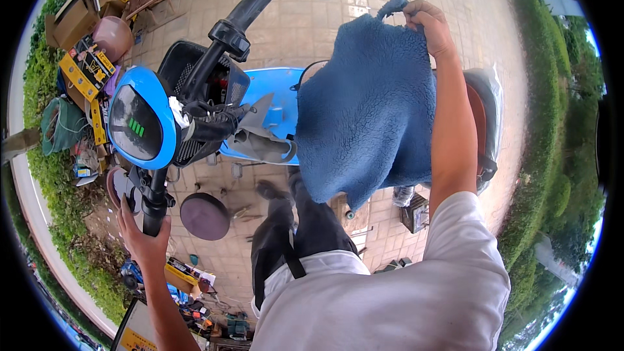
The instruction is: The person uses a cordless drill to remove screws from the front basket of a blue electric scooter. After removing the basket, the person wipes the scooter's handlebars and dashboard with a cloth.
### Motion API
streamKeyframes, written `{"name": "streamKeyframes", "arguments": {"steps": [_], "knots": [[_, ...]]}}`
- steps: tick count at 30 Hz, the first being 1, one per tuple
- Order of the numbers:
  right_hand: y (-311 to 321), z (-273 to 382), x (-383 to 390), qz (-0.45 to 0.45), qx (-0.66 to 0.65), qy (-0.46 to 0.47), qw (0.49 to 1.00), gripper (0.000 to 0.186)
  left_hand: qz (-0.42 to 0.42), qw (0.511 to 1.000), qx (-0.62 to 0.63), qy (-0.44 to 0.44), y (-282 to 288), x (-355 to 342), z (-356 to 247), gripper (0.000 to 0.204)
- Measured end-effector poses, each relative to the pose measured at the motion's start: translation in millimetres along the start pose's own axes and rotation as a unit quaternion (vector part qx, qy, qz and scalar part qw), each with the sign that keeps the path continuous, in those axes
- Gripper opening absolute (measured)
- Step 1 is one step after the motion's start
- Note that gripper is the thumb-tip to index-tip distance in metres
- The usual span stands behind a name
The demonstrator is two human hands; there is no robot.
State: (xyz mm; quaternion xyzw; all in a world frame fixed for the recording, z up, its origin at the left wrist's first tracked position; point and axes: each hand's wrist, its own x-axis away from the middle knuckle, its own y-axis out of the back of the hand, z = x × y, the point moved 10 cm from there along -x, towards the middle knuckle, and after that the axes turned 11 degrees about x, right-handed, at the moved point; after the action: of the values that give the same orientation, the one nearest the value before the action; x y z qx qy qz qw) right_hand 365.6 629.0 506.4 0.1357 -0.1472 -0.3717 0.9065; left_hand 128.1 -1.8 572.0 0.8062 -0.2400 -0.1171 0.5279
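A blue electric scooter (275, 101) stands in front of me, its handlebar at the left. My left hand (144, 239) is closed round the near handlebar grip (154, 211), with a brake lever beside the fingers. My right hand (426, 25) pinches a corner of a blue fleece cloth (370, 101) at the far right. The cloth hangs spread out over the scooter's middle and hides most of the seat. A twisted end (394, 5) sticks out past my fingers. The dash display (136, 123) shows green bars.
A black basket (188, 71) sits behind the handlebar. Near my feet is a round dark stool (205, 216). Cardboard boxes (71, 19) and yellow-black cartons (88, 68) are piled at the left, tools at the lower left. A hedge (552, 84) borders the paving on the right.
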Motion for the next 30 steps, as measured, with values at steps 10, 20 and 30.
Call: {"name": "streamKeyframes", "arguments": {"steps": [10, 20, 30], "knots": [[-154.7, -72.7, 112.2, -0.104, 0.542, 0.109, 0.826, 0.040, 0.004, 1.000, -0.018, -0.009, 1.0, 0.0, -1.2, 0.089], [-149.1, -303.2, 428.1, 0.322, 0.567, -0.269, 0.709, 0.076, 0.014, 1.000, 0.008, 0.004, -3.9, -3.6, 0.4, 0.090], [-194.7, -182.2, 168.5, 0.040, 0.510, -0.105, 0.853, 0.083, 0.009, 1.000, 0.002, 0.002, -0.7, -2.8, -2.2, 0.091]]}}
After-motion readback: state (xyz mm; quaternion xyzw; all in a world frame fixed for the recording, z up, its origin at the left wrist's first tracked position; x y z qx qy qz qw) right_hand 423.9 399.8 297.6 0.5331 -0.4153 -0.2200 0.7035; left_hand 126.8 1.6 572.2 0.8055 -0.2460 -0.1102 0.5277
